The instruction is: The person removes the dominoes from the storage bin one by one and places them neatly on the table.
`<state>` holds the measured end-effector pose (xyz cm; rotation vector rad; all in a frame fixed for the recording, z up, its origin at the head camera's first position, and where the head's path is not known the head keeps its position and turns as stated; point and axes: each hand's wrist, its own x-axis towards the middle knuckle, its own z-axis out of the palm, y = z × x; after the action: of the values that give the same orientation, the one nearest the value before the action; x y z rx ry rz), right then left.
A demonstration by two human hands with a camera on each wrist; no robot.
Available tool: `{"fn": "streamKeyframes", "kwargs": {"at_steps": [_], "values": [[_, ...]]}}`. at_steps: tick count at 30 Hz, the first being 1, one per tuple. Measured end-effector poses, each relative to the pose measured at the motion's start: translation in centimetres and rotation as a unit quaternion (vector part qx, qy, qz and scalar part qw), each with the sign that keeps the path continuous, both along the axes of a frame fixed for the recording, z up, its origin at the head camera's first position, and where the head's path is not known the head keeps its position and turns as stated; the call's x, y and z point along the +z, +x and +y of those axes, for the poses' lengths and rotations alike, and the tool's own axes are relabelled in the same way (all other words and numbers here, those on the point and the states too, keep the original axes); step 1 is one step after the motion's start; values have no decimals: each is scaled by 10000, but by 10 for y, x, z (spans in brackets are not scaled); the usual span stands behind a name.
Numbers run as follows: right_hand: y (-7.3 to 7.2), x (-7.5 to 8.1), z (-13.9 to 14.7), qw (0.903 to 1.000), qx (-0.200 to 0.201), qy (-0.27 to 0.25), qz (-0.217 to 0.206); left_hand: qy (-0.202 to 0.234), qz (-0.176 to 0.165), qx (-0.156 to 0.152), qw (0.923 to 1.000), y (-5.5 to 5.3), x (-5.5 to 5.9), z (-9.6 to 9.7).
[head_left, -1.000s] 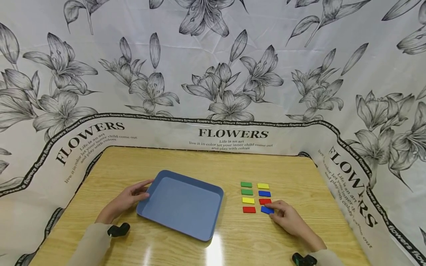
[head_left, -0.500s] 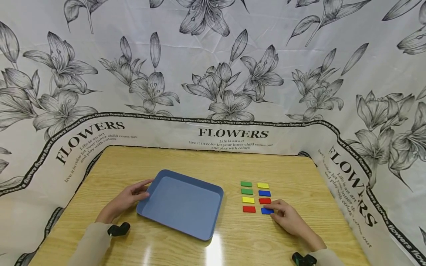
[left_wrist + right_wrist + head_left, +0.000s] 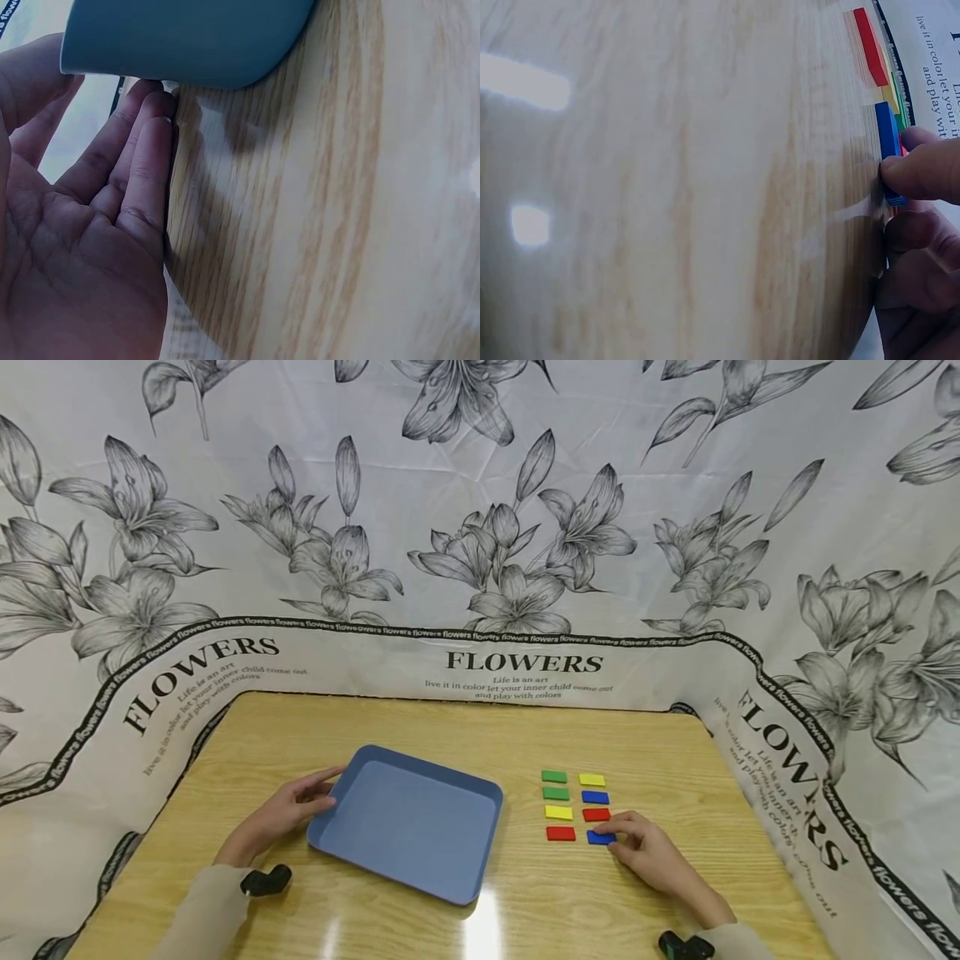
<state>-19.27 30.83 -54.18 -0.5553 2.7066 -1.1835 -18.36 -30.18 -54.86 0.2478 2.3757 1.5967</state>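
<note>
At the left side of a blue-grey rectangular tray (image 3: 408, 827), my left hand (image 3: 281, 814) grips the edge. Its thumb lies over the rim, while the other fingers reach against the outer wall (image 3: 187, 45) from below in the left wrist view. My right hand (image 3: 651, 853) pinches the near blue tile (image 3: 597, 837) between thumb and fingers. That blue tile (image 3: 886, 131) lies at the front of the right column, with the thumb (image 3: 922, 172) pressed on its near end. Directly behind it is a red tile (image 3: 597, 815).
Further back in the right column lie another blue tile (image 3: 596, 797) and a yellow tile (image 3: 592, 780). The left column holds a red tile (image 3: 560, 833), a yellow tile (image 3: 558, 812) and two green tiles (image 3: 555, 793). A flower-printed curtain (image 3: 525, 672) borders the wooden table (image 3: 525, 910).
Under my right fingers, the near blue tile has turned from slanted to roughly level with its row and shifted slightly toward me. The left hand and tray stay put.
</note>
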Motion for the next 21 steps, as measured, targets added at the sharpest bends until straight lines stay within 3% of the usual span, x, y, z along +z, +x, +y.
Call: {"fn": "streamKeyframes", "kwargs": {"at_steps": [15, 21], "values": [[1, 3, 0, 9998, -174, -7, -77, 69, -22, 19, 10000, -1, 1, -1], [4, 13, 5, 9979, -588, -245, 92, -143, 58, 15, 9999, 1, 3, -5]]}}
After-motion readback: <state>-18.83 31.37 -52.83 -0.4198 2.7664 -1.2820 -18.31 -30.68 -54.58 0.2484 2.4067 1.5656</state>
